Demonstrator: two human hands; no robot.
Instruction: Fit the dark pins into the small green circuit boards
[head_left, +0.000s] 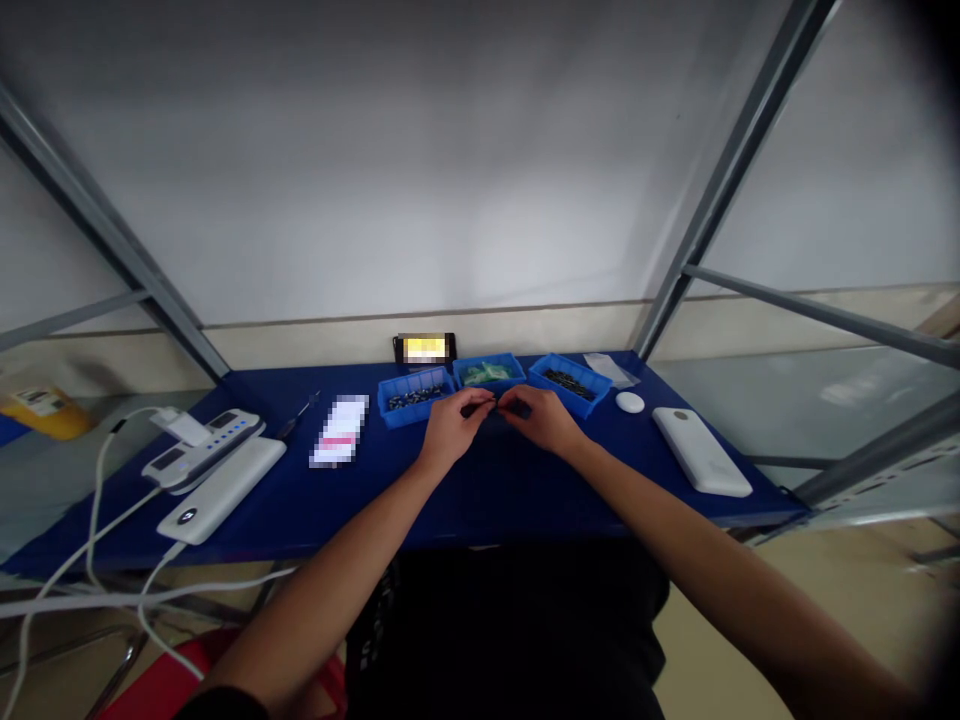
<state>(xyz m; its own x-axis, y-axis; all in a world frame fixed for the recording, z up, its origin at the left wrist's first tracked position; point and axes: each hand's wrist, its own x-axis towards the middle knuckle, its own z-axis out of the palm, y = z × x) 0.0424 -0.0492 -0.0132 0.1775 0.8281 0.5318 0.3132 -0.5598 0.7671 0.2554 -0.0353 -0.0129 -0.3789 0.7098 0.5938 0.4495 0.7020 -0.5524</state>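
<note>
My left hand [454, 425] and my right hand [541, 418] meet above the middle of the blue table [480, 500], fingertips pinched close together. Something small and dark shows between them, too small to make out. Just beyond the hands stand three blue bins: the left bin [387, 408] holds small metallic pieces, the middle bin [517, 368] holds green pieces, and the right bin [592, 385] holds dark, thin pieces.
A lit phone [340, 430] and a screwdriver [294, 420] lie left, near a power strip [202, 450] and a white power bank [222, 490] with cables. Behind the bins is another phone [425, 348]. At right are a round white object [629, 402] and a second power bank [701, 452].
</note>
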